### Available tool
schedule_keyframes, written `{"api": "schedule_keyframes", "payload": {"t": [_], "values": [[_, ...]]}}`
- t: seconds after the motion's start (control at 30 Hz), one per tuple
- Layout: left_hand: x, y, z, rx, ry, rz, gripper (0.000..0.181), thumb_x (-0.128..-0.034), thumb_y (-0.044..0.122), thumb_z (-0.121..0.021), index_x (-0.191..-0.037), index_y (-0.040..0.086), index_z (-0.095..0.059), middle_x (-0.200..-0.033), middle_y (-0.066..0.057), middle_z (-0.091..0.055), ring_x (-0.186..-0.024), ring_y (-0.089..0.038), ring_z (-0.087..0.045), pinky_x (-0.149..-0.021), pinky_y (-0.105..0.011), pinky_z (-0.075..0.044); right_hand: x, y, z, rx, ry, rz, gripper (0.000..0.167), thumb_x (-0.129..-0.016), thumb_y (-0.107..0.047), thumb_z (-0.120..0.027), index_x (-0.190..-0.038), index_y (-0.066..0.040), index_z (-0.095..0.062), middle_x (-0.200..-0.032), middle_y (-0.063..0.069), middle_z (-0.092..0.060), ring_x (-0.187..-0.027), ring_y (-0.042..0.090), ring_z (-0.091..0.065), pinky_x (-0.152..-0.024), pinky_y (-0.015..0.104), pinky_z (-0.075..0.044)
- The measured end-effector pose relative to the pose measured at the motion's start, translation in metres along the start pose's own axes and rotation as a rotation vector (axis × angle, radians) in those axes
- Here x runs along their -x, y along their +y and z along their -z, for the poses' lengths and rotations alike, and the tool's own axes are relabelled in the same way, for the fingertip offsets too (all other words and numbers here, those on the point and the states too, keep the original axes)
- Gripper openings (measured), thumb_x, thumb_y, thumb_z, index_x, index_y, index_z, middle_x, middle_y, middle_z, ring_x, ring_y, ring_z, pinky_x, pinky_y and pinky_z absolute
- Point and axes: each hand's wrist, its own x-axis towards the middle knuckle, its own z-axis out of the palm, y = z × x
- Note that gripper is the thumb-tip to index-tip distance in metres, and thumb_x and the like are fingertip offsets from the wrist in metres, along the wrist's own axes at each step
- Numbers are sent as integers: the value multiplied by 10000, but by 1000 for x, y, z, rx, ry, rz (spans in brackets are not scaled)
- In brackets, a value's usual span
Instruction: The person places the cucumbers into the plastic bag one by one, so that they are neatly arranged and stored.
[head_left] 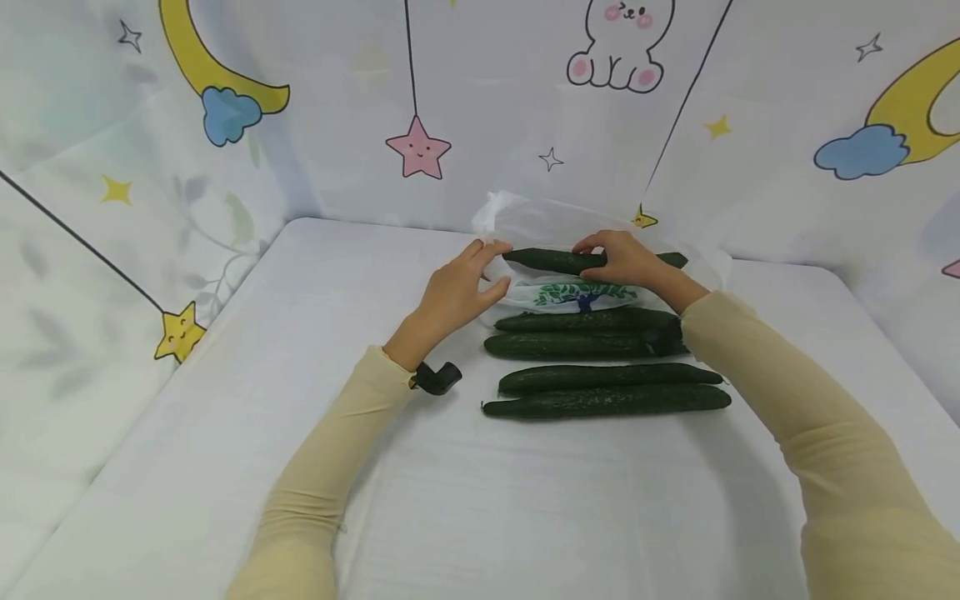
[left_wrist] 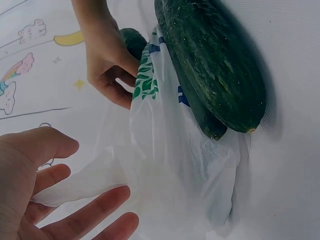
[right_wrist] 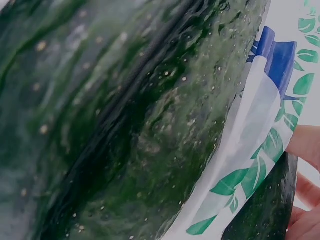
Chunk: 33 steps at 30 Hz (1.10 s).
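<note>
My right hand [head_left: 622, 258] grips a dark green cucumber [head_left: 546, 260] around its middle, with the thumb on the near side. That cucumber lies at the opening of a white, thin plastic bag [head_left: 536, 219] printed with a green and blue tree. At the cucumber's left end, my left hand [head_left: 457, 287] has its fingers spread against the bag's edge. In the left wrist view, a flap of the bag [left_wrist: 165, 185] passes between the left hand's fingers, which are not curled round it. The right wrist view is largely filled by a nearby cucumber [right_wrist: 165, 130].
In front of the bag lie two cucumbers side by side, the nearer one [head_left: 562, 346] partly under the right sleeve's edge. Closer still is another pair, including the nearest cucumber [head_left: 607, 402]. Everything rests on a white-covered table [head_left: 510, 500] before a patterned cloth backdrop [head_left: 330, 100].
</note>
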Motion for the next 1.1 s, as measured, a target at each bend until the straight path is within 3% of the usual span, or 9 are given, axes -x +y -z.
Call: {"api": "schedule_keyframes", "payload": {"t": [0.27, 0.5, 0.73, 1.1], "values": [[1, 0, -1, 10, 1, -8, 435, -954, 230, -606, -1364, 95, -549, -1125, -102, -579, -777, -232, -633, -506, -329, -428, -5, 1, -4, -27, -2, 19, 442, -870, -28, -703, -1286, 55, -579, -1236, 254, -582, -1168, 413, -524, -966, 559, -420], [0, -1, -3, -10, 2, -8, 438, -956, 230, -613, -1367, 93, -551, -1131, -103, -580, -693, -187, -583, -498, -317, -416, -6, 3, -7, -48, 1, 78, 434, -883, 0, -678, -1292, 80, -555, -1239, 268, -561, -1162, 422, -515, -976, 564, -404], [1, -2, -2, -11, 10, -19, 437, -955, 227, -615, -1365, 92, -551, -1127, -103, -583, -679, -179, -574, -492, -307, -407, -11, 8, -8, -53, -13, 85, 444, -890, -1, -671, -1312, 61, -547, -1262, 255, -554, -1188, 413, -500, -987, 560, -401], [0, -1, -4, -7, -10, -12, 437, -962, 229, -600, -1374, 96, -541, -1203, -105, -582, -756, -209, -624, -508, -314, -418, -13, 12, -7, -98, -48, 107, 424, -901, 0, -660, -1312, 34, -562, -1296, 244, -557, -1246, 415, -469, -1023, 570, -371]]}}
